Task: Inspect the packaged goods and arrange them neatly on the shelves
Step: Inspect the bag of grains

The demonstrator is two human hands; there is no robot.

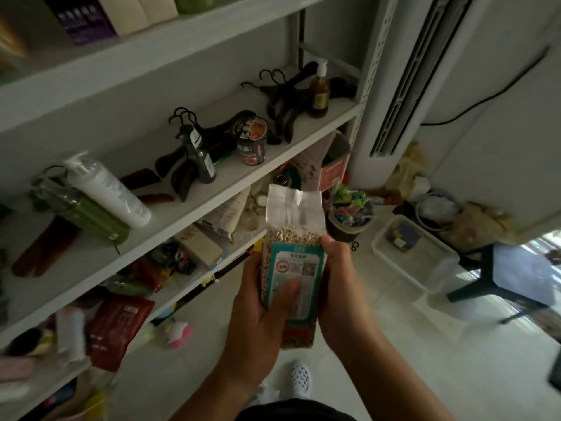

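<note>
I hold a clear vacuum-packed bag of grain [293, 226] with a teal label upright in front of the white shelving [212, 189]. My left hand [258, 311] grips its left side, thumb lying across the label. My right hand [340, 287] wraps round its right edge. The bag's lower end is hidden between my palms. On the lower shelf lie mixed packages, among them a red packet [118, 329] and a beige box [202, 247].
The middle shelf carries a white pump bottle [106, 189], a green pack [82, 214], black hangers [188, 153], a can [252, 141] and a brown pump bottle [319, 92]. To the right stand a tower air conditioner [394, 86], a bin of wrappers [349, 214], a clear tub [406, 247] and a stool [510, 275].
</note>
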